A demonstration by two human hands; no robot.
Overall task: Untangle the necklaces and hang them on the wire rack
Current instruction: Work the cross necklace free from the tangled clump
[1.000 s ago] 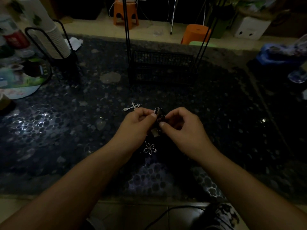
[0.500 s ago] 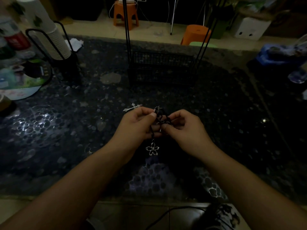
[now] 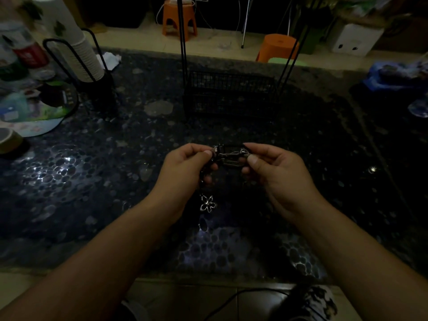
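Observation:
A tangle of dark necklace cords and thin silver chains (image 3: 228, 155) is stretched between my two hands above the dark pebble-patterned table (image 3: 92, 181). My left hand (image 3: 185, 167) pinches the left end of the tangle, and a silver flower pendant (image 3: 207, 203) hangs below it on a dark cord. My right hand (image 3: 275, 170) pinches the right end near a small silver ring. The black wire rack (image 3: 229, 93), with a mesh basket base and tall uprights, stands farther back at the centre of the table.
A black holder with a stack of white cups (image 3: 78, 54) stands at the back left, beside bottles and a round tray (image 3: 34, 107). Blue plastic bags (image 3: 398, 75) lie at the right. Orange stools (image 3: 179, 18) stand on the floor beyond the table.
My hands have moved apart, pulling the tangle out into a short horizontal stretch. The cross pendant seen beside my left hand earlier is no longer visible.

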